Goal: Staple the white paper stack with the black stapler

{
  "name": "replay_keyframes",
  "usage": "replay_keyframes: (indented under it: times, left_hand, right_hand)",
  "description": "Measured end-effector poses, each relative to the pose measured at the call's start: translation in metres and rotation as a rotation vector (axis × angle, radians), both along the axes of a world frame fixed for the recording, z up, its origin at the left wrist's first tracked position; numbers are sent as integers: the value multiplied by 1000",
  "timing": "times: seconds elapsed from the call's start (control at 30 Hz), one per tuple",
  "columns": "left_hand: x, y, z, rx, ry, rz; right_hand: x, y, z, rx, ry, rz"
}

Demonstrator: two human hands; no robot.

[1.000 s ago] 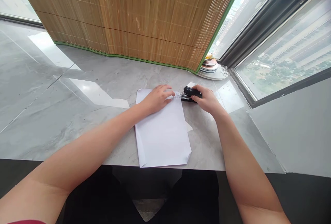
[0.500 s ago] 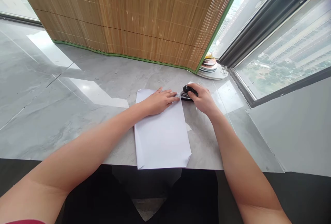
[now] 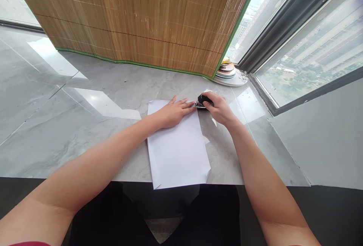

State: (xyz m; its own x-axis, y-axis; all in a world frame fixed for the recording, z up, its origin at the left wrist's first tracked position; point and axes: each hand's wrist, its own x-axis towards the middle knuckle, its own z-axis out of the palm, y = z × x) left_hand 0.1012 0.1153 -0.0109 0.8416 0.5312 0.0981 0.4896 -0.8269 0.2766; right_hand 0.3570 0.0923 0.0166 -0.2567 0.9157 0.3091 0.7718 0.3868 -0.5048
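Left hand [image 3: 170, 112] lies flat pinning the paper stack [image 3: 178, 145] (mid-frame) so it stays aligned while the right hand [image 3: 219, 109] clasps the black stapler [image 3: 202, 101] on its corner.

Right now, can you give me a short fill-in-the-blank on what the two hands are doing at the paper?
1. The left hand lies flat on the white ____.
2. The right hand presses a black ____ at the paper's far right corner.
3. The paper rests on a grey ____ surface.
4. Behind it hangs a ____ blind edged in green.

Missing words: paper; stapler; marble; bamboo
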Motion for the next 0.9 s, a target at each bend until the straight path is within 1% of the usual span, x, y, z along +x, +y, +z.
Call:
replay_keyframes:
  times: [0.13, 0.23, 0.3, 0.47, 0.6, 0.8, 0.9]
  left_hand:
    - [1, -3, 3, 34, -63, -3]
    - [-1, -6, 9, 100, -117, 43]
    - [-4, -6, 12, 118, -99, 64]
    - [-7, -6, 10, 95, -36, 19]
    - [-4, -8, 8, 68, -22, 37]
    - [-2, -8, 9, 26, -27, -2]
    - [-2, -8, 8, 21, -36, 20]
  right_hand:
    - [-5, -1, -1, -2, -3, 26]
    - [-7, 0, -2, 9, -8, 19]
    - [-8, 0, -2, 15, -15, 16]
    - [-10, -1, -2, 31, -24, 34]
    - [-13, -1, -5, 38, -19, 52]
    - [-16, 0, -9, 38, -24, 43]
    - [-17, 0, -8, 42, -33, 41]
